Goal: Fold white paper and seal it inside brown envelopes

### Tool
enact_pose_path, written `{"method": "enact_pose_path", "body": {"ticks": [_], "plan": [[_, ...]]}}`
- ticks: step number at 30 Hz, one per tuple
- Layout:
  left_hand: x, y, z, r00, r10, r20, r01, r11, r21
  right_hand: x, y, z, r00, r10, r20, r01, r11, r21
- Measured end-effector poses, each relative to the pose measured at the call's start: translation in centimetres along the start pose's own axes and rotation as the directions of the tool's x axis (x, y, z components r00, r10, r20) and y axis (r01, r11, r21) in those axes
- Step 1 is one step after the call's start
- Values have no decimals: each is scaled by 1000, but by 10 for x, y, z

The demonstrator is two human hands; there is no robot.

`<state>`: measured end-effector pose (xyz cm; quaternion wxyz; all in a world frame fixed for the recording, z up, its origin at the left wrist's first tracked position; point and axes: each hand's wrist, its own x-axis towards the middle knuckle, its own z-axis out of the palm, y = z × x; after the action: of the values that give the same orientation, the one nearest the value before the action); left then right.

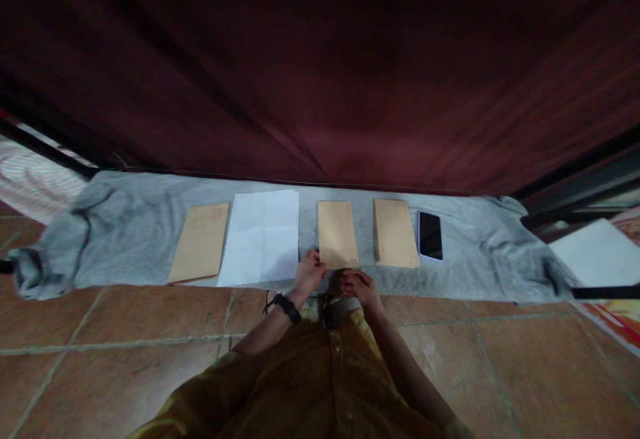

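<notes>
A brown paper envelope [339, 232] with a small reddish mark lies upright on a grey cloth in front of me. My left hand [310, 272], with a black band on the wrist, has its fingers bent together at the envelope's lower left edge and appears to pinch it. Just below the lower right corner is my right hand [360, 285], its fingers loosely bent and apart, with nothing visible in them. White paper sheets [260, 235] lie to the left. Beyond them rests a stack of brown envelopes [200, 239], and another envelope stack [395, 232] is on the right.
A phone [431, 235] with a pale purple edge lies right of the envelopes. The grey cloth [475, 245] covers a long narrow surface against a dark red fabric panel [320, 92]. Brown floor tiles [150, 325] show below, and a white sheet [600, 252] is at far right.
</notes>
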<state>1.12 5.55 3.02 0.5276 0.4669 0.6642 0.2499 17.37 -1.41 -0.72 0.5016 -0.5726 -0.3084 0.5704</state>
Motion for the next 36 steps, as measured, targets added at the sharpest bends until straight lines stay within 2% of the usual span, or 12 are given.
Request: {"method": "enact_pose_path", "body": {"ticks": [2, 3, 4, 6, 9, 12, 19, 21, 24, 28, 31, 36], "plan": [[1, 2, -3, 1000, 0, 2, 0, 994, 106, -4, 0, -3, 986, -167, -17, 159, 965, -210], [0, 3, -4, 1000, 2, 1, -2, 988, 156, -6, -2, -3, 962, -275, 5, 259, 900, -350], [0, 5, -4, 1000, 4, 0, -4, 980, 199, -7, -4, -3, 918, -390, 71, 371, 782, -501], [-2, 9, -5, 1000, 9, -13, -5, 962, 274, -9, -7, -3, 810, -519, 273, 532, 453, -715], [-8, 17, -4, 999, 23, -38, -2, 876, 482, -10, -8, -2, 732, -495, 469, 597, 132, -791], [-16, 21, -3, 997, 61, -46, -12, 722, 692, -10, -4, -4, 713, -459, 530, 595, -4, -804], [-26, 19, -2, 976, 219, 21, -134, 514, 848, -8, 1, -7, 722, -434, 538, 586, -30, -810], [-28, 16, 0, 929, 350, 120, -281, 454, 845, -7, 2, -8, 726, -431, 536, 588, -15, -809], [-33, 4, 7, 795, 520, 312, -530, 347, 774, -5, 3, -10, 732, -431, 528, 592, 19, -806], [-38, -23, 14, 685, 610, 398, -640, 244, 728, -5, 2, -18, 725, -426, 542, 615, 46, -787], [-39, -37, 12, 642, 623, 447, -669, 171, 724, -5, 0, -23, 726, -418, 546, 621, 57, -782], [-37, -41, 10, 633, 615, 470, -670, 130, 731, 0, -4, -25, 750, -421, 510, 587, 70, -806]]}}
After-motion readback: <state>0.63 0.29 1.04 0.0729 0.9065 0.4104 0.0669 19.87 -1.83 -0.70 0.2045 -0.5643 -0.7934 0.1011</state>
